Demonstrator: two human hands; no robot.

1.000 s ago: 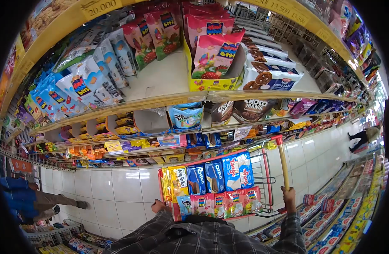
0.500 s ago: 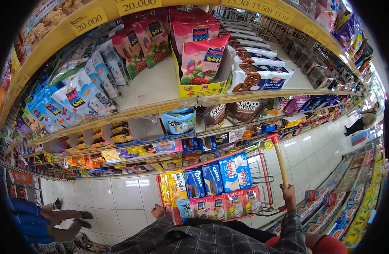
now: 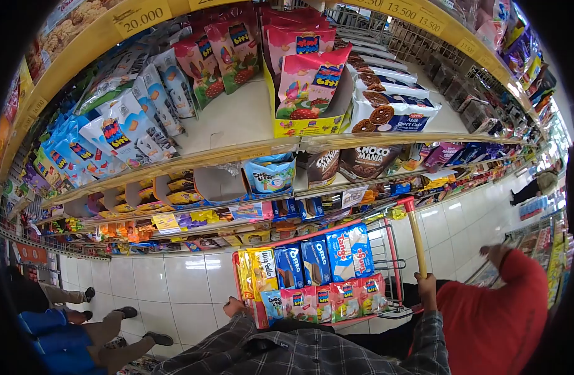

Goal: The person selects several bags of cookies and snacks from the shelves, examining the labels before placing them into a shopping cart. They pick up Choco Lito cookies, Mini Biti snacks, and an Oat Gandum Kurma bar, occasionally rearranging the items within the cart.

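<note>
Right hand (image 3: 427, 286) curled around cart handle (image 3: 415, 242)

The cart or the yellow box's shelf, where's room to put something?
The shelf has a bare patch between the white bags and yellow box, in front of pink bags. The cart is crowded, but bare between the Tango packs and handle.

White floor tiles (image 3: 442, 245) show beside a person in red (image 3: 496, 312)

free: shelf (image 3: 227, 125) just left of yellow box (image 3: 309, 128) | obstacle: red-sleeved person (image 3: 496, 306) near right hand (image 3: 427, 287)
</note>
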